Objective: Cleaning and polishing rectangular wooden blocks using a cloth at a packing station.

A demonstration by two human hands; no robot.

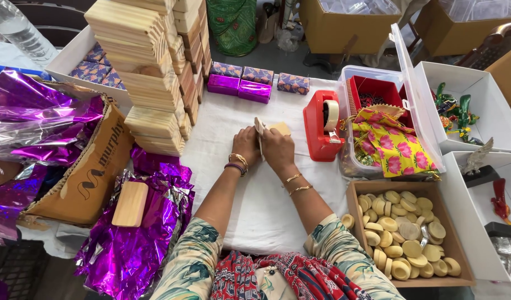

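Note:
My left hand (245, 144) and my right hand (278, 149) are pressed together on the white cloth (255, 211), both gripping a small flat wooden piece (280, 129) that sticks out above the fingers. A thin pale edge (259, 128) of it, perhaps paper, shows between the two hands. Most of the piece is hidden by my fingers. A red tape dispenser (320, 128) stands just right of my right hand.
Tall stacks of wooden blocks (150, 72) rise at the left. Purple foil sheets (133, 244) and a wooden block (130, 204) lie at the lower left. Wrapped purple boxes (239, 88) sit behind. A cardboard box of round soaps (403, 236) and a clear bin with floral cloth (392, 145) are on the right.

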